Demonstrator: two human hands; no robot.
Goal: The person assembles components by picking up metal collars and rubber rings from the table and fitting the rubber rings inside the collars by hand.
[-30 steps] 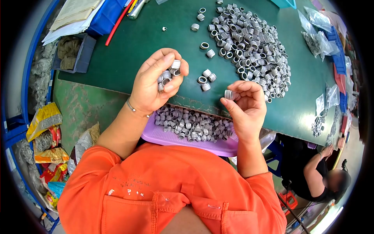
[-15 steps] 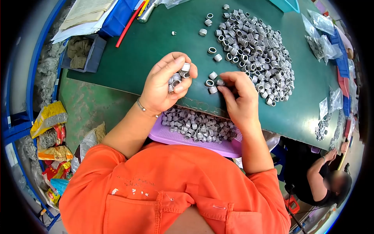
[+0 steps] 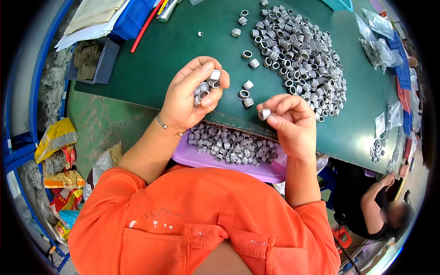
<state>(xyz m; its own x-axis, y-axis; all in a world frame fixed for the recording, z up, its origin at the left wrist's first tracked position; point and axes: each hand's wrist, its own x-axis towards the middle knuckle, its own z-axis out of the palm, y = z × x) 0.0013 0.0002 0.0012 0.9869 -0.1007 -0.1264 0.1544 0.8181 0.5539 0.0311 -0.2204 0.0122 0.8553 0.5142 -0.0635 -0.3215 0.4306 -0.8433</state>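
Observation:
My left hand is raised over the green table and grips a short stack of grey metal rings between thumb and fingers. My right hand pinches a single metal ring at its fingertips, just right of three loose rings lying on the table. A large heap of the same rings covers the table farther back. Below my hands, at the table's near edge, a purple tray holds several more rings.
A grey bin with cloth, a blue bin with papers and a red rod lie at the back left. Plastic bags of parts line the right side. Another person sits at the lower right.
My right hand went down to the loose rings on the table, then lifted back toward me with one ring pinched. My left hand kept its stack.

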